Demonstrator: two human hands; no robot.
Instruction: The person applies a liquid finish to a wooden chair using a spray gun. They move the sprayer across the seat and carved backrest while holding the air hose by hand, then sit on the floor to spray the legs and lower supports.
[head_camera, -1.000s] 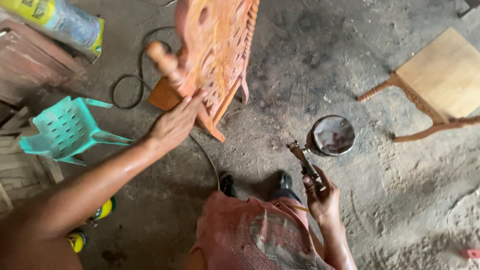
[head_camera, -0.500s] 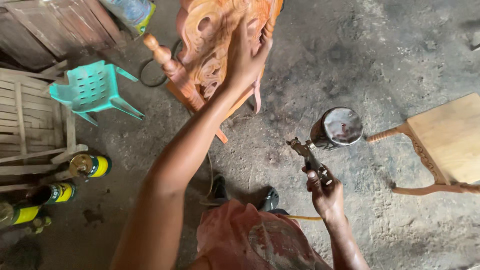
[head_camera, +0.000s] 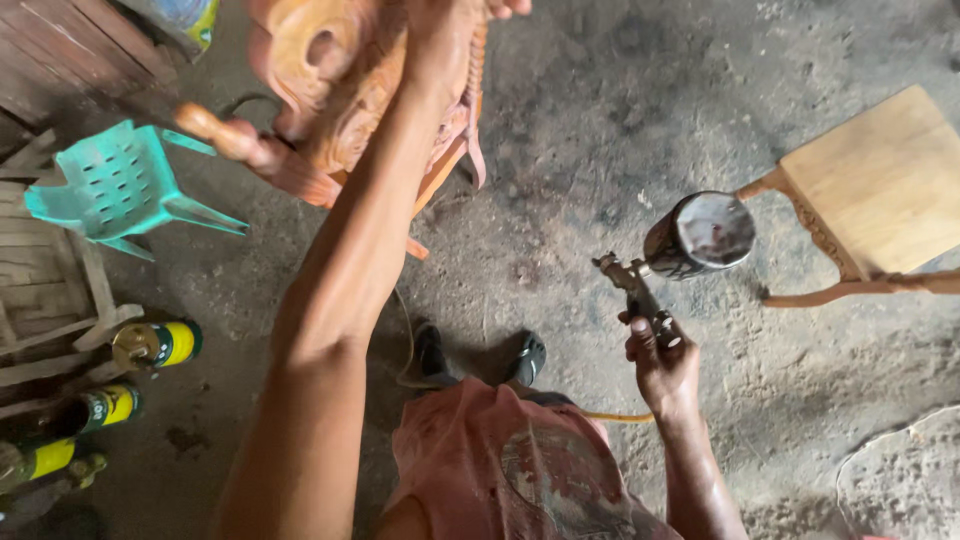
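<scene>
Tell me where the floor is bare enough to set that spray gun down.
Bare floor lies between the carved chair piece and the wooden stool, above the spray gun in the right hand. More lies at the lower right. The left is crowded: green plastic chair, yellow cans, wooden slats.

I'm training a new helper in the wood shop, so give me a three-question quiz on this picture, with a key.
1. True or false: the right hand holds a spray gun with a metal cup on it.
2. What does the left hand grip? A) the green plastic chair B) the carved wooden chair piece C) a yellow can
3. Fill in: the plain wooden stool stands on the ____ side of the picture.

Key: 1. True. 2. B. 3. right.
</scene>
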